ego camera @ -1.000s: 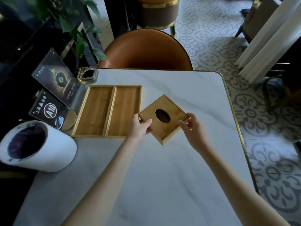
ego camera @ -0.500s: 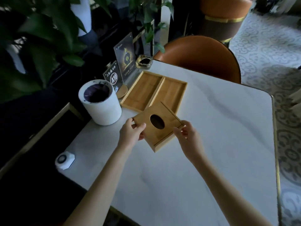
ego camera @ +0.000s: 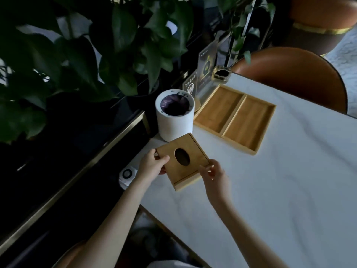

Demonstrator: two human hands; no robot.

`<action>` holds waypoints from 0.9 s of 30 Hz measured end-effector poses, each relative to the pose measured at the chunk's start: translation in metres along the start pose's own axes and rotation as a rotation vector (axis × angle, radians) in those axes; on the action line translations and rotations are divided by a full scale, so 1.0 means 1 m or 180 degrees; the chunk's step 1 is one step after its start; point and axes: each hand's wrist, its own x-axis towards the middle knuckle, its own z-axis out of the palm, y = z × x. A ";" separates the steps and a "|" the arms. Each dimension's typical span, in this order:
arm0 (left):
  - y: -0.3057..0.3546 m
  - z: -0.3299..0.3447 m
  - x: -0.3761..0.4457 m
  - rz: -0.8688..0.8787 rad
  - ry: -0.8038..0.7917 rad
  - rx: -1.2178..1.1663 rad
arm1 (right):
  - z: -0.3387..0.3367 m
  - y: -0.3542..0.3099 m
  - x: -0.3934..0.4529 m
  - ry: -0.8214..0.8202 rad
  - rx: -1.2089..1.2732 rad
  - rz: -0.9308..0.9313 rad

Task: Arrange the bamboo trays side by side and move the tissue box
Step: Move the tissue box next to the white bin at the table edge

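You are looking at a dim, underexposed frame. Daylight comes from the right and washes the white table (ego camera: 289, 171) pale, while the plant leaves (ego camera: 87, 60) and the left side sink into near-black shadow. Wide-angle bending curves the edges, and the right hand (ego camera: 214, 176) smears with motion blur.

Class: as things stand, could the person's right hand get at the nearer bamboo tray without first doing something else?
Probably not yet. The right hand is gripping the tissue box together with the left hand. Once it lets go, bare table lies between it and the tray.
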 end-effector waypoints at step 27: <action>-0.030 -0.032 0.031 -0.0273 -0.0043 0.0494 | 0.065 -0.010 0.005 -0.0122 -0.0235 0.0462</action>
